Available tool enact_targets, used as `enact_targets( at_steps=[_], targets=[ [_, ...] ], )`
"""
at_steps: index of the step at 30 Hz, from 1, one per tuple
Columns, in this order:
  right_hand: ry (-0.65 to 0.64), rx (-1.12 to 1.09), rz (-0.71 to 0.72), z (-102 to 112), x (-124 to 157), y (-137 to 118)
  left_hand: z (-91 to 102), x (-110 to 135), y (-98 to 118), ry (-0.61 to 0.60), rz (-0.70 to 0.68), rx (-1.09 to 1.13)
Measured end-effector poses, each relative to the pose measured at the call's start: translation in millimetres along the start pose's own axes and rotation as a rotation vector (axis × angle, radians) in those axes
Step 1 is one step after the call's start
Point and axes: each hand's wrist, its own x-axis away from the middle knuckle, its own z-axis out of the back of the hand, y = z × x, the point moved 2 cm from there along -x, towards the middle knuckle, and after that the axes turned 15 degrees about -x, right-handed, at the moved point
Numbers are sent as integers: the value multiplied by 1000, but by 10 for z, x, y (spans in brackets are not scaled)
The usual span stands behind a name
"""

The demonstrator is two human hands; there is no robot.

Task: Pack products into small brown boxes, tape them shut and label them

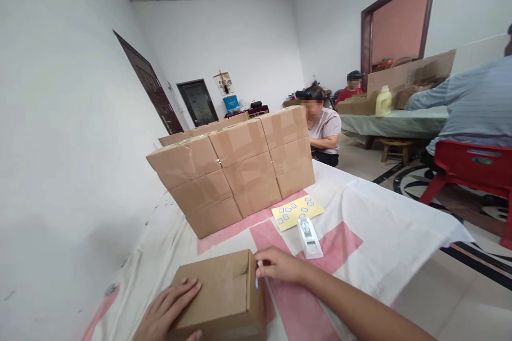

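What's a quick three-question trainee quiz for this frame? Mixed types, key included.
1. True or false: the left hand lies flat on the small cardboard box.
2. What lies just beyond the white handheld dispenser? A) yellow label sheet B) scissors C) marker pen
3. How many layers high is the stack of taped cartons?
Key: 1 true; 2 A; 3 three.
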Motion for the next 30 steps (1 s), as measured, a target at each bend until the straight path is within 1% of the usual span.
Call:
enact_targets(
  at_steps=[2,5,8,9,10,14,17,20,23,25,26,28,30],
  targets=[
    [-9,4,-18,-28,69,-86,-8,6,-30,12,-42,-33],
    [-27,66,-40,-152,195,-173,-54,34,-81,18,-104,-91],
    [26,183,-172,-353,308,-152,-123,69,-123,17,-130,-140],
    [48,190,-198,-431,334,-137,-141,77,-127,19,-137,-153],
    [73,167,-192,-513,349,-128,-153,80,-123,24,-143,-163],
    [259,-55,1,-804,290,-130,-108,49,-45,82,-139,-143],
    [380,-77,98,-938,169,-104,-8,4,33,129,-93,-105],
    [416,-23,150,-990,105,-54,83,-27,77,146,-58,-85],
    [407,72,168,-1033,149,-54,127,-11,107,152,-66,-55],
    [422,125,220,-1085,242,-102,116,50,148,140,-61,-20],
    [452,140,259,-1109,316,-136,97,102,177,138,-37,5],
    [549,154,319,-1116,540,-206,40,253,242,147,68,57],
    [653,166,330,-1031,893,-283,-28,451,303,171,197,92]
  ],
)
